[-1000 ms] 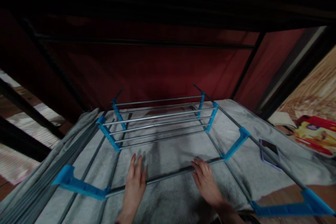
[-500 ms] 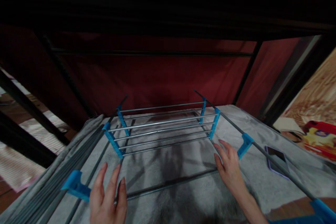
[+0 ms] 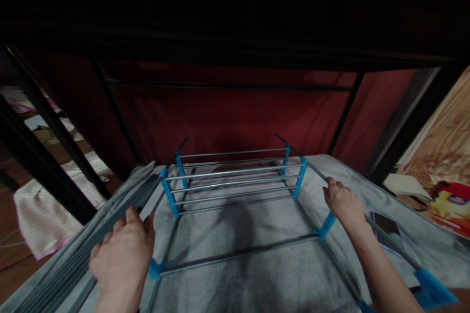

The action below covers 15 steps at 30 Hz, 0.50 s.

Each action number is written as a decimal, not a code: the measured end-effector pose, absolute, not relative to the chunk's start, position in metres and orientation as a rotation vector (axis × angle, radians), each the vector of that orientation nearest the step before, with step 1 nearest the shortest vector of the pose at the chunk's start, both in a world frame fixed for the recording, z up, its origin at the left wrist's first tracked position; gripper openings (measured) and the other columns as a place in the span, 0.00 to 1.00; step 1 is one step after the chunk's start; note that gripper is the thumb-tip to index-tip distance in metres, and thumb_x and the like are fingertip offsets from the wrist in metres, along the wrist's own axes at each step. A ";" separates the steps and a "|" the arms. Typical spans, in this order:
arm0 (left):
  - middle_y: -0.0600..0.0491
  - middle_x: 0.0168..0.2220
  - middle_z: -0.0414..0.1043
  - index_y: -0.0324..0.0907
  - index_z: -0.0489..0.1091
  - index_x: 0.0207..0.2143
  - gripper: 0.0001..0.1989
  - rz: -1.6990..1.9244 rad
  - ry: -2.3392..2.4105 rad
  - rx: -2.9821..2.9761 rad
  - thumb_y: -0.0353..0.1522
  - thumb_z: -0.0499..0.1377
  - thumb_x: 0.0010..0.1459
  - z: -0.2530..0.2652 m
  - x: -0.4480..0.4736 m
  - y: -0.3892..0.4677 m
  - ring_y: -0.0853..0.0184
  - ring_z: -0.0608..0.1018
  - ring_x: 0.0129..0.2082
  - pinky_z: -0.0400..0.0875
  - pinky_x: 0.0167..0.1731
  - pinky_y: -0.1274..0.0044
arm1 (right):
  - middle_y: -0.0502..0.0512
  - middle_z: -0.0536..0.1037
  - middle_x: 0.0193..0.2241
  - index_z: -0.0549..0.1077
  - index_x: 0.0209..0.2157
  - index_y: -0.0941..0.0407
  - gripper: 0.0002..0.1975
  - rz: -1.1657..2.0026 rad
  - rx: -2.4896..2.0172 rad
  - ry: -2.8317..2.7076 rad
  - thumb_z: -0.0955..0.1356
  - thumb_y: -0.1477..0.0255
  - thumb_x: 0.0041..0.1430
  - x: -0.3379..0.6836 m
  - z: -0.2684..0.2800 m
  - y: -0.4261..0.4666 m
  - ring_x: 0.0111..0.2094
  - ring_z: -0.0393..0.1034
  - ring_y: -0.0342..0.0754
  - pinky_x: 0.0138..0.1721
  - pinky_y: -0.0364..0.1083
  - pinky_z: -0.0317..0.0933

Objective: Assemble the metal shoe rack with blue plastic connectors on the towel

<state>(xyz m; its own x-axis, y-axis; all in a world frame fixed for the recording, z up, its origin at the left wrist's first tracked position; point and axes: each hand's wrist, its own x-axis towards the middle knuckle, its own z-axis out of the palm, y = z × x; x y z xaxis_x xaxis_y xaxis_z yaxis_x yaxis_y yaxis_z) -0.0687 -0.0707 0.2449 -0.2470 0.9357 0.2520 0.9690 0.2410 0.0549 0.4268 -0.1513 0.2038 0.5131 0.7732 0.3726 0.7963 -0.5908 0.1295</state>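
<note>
Your right hand (image 3: 343, 203) is closed over the upper right tube of the blue-jointed metal rack (image 3: 238, 172), which stands on the grey blanket (image 3: 205, 237). Your left hand (image 3: 123, 249) curls over its upper left side; fingertips hidden, grip unconfirmed. A smartphone (image 3: 389, 223) lies right.

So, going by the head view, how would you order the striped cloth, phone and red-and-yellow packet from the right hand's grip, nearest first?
1. Phone, just to its right, slightly lower in view.
2. Red-and-yellow packet, farther right, by the picture's edge.
3. Striped cloth, across on the left.
</note>
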 end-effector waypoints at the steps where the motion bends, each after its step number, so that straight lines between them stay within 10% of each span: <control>1: 0.32 0.44 0.79 0.32 0.71 0.56 0.28 -0.258 -2.395 -1.807 0.42 0.43 0.71 0.250 -0.069 -0.069 0.44 0.82 0.46 0.75 0.43 0.60 | 0.65 0.80 0.41 0.69 0.57 0.62 0.20 -0.589 -2.692 -1.398 0.56 0.71 0.72 0.427 0.206 -0.150 0.39 0.80 0.57 0.35 0.51 0.67; 15: 0.37 0.39 0.79 0.38 0.74 0.47 0.20 -0.348 -2.374 -1.706 0.34 0.44 0.70 0.258 -0.070 -0.071 0.48 0.82 0.44 0.71 0.38 0.66 | 0.70 0.81 0.45 0.72 0.56 0.59 0.23 -0.370 -2.726 -1.273 0.53 0.70 0.72 0.427 0.225 -0.147 0.46 0.79 0.61 0.43 0.53 0.68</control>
